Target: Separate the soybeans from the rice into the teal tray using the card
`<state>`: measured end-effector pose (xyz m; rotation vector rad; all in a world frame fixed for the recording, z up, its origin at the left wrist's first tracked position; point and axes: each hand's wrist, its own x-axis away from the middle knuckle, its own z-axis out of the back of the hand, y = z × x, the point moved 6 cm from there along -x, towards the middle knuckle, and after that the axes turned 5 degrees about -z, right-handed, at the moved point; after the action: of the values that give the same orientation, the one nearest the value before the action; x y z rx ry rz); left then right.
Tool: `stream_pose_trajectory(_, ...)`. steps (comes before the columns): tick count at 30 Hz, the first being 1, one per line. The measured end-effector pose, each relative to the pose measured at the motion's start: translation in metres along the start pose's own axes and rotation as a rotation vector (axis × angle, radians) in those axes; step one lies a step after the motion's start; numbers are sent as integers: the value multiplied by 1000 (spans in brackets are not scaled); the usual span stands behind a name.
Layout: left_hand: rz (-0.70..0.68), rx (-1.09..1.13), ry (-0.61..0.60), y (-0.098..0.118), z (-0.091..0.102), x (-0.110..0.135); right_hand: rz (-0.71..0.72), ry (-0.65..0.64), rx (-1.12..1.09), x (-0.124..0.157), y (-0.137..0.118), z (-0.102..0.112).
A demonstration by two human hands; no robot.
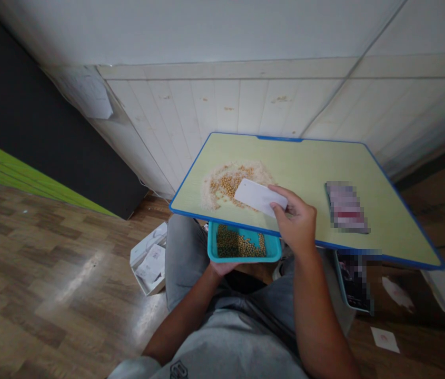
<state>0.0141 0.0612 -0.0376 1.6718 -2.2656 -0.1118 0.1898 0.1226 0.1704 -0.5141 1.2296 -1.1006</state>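
Note:
My right hand point(298, 217) pinches a white plastic card point(259, 198) with a small hole at its far end. The card's tip rests at the near right side of a pile on the pale green table. Yellow beans that look like soybeans point(228, 185) lie in the pile's middle, with pale rice-like grains point(262, 171) around them. Below the table's near edge, my left hand point(223, 267) holds a teal plastic tray point(246, 259) from underneath, its fingers mostly hidden. Inside the tray are dark green beans point(227, 246) at left and yellowish beans point(253, 249) at right.
The folding table point(305, 158) has a blue rim and stands against a white panelled wall point(214, 100). A blurred phone-shaped item point(347, 208) lies on its right part. Under it is another phone point(354, 284) by my right thigh. An open white box point(151, 260) sits on the floor at left.

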Motion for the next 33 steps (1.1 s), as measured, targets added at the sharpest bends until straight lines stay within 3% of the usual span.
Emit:
stream_pose_trajectory(14, 22, 111, -18, 2, 16, -2, -18, 24, -11, 1, 5, 0)
stream_pose_trajectory(27, 10, 75, 23, 3, 8, -2, -9, -55, -54, 3, 4, -3)
stream_pose_trajectory(33, 31, 53, -42, 3, 0, -1, -23, -71, -57, 5, 2, -3)
